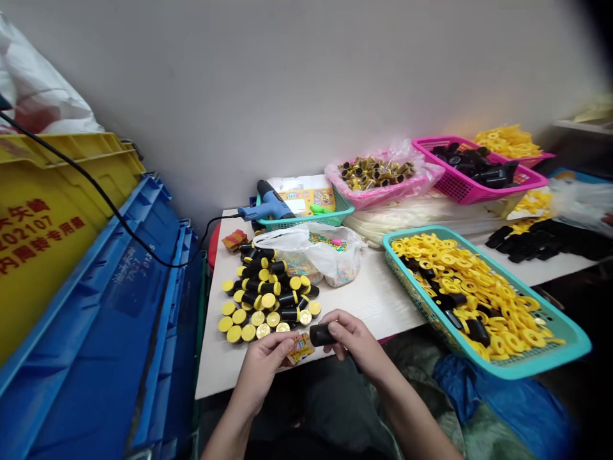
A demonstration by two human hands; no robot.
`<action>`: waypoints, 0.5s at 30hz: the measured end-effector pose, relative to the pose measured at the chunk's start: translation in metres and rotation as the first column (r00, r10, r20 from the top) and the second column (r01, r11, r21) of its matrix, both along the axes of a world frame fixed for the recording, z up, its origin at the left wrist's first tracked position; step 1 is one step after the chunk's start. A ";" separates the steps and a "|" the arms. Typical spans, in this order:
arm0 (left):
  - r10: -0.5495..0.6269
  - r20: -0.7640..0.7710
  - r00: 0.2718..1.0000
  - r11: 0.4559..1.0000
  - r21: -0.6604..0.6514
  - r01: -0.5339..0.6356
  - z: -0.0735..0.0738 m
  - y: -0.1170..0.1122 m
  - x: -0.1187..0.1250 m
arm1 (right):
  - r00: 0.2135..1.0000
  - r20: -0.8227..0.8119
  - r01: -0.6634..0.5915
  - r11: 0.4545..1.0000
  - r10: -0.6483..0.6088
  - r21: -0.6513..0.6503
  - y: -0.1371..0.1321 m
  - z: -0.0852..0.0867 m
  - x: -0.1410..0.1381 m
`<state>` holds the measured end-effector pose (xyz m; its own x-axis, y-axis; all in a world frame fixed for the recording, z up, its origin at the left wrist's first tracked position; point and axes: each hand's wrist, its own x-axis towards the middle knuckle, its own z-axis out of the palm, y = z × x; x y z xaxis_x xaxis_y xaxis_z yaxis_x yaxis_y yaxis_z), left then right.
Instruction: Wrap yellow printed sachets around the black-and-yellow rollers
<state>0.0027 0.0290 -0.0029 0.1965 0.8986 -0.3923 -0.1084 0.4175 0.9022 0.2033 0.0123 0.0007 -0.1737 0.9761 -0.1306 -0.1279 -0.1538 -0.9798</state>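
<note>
Between the fingers of my left hand (269, 359) is a small, colourfully printed yellow wrapper (301, 348). My right hand (352, 337) grips a black cylindrical container (320, 334), tipped on its side with its end towards the wrapper. The two pieces are close together or touching; I cannot tell which. Just beyond my hands, near the table's front left, lies a pile of black containers with yellow caps (268, 300). Several stand cap up at the front, while others lie on their sides.
A blue heat gun (272, 203) rests on a teal basket (342, 214). Bags of coloured beads (330, 255) sit before it. On the right, a teal basket (517, 370) holds yellow ring-shaped parts. Pink baskets (460, 185) stand behind. Blue crates (86, 332) line the left, crossed by a black cord (115, 211).
</note>
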 end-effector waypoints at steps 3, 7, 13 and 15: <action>-0.009 -0.013 1.000 1.000 -0.029 0.008 0.003 -0.001 0.001 | 0.998 0.046 -0.036 0.999 0.037 -0.021 0.001 -0.004 0.002; -0.034 -0.028 0.999 0.999 -0.037 0.033 0.005 -0.004 0.002 | 0.989 0.129 -0.072 0.997 0.075 -0.029 -0.002 -0.007 0.006; -0.083 -0.038 0.996 0.996 -0.035 0.081 0.009 -0.002 0.007 | 0.983 0.174 -0.051 0.998 0.054 -0.020 -0.008 -0.012 0.004; -0.088 -0.026 0.996 0.995 -0.056 0.086 0.010 -0.001 0.007 | 0.993 0.105 -0.043 0.999 0.046 -0.029 -0.009 -0.015 0.004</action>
<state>0.0098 0.0284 0.0068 0.2612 0.8558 -0.4465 -0.0447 0.4728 0.8800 0.2072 0.0029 -0.0140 -0.2007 0.9636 -0.1766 -0.0165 -0.1835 -0.9829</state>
